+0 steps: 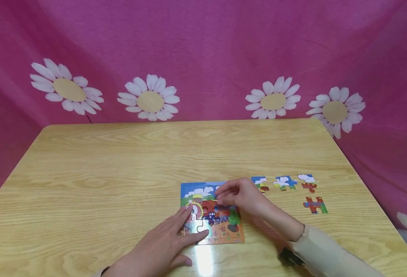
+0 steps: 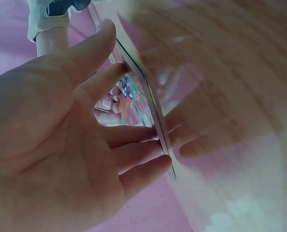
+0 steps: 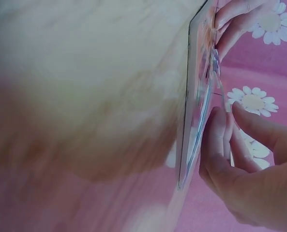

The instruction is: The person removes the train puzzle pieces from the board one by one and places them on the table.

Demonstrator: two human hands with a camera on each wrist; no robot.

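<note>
A jigsaw puzzle (image 1: pixel 221 241) in a flat tray lies near the table's front, its picture showing clouds, a red vehicle and orange ground. My left hand (image 1: pixel 162 240) rests on its left and lower part, fingers extended; the left wrist view shows the fingertips (image 2: pixel 158 162) at the tray's edge. Over the upper right of the picture is my right hand (image 1: pixel 246 196), fingers bent. Between its thumb and fingers, the right wrist view shows a thin puzzle piece (image 3: pixel 218 99), tilted up from the board. From above, the fingers mostly hide that piece.
Several loose puzzle pieces lie right of the board, among them a cloud piece (image 1: pixel 285 182) and a red and green one (image 1: pixel 316 205). The wooden table (image 1: pixel 96 184) ends at a pink flowered cloth (image 1: pixel 203 57) behind and at the sides.
</note>
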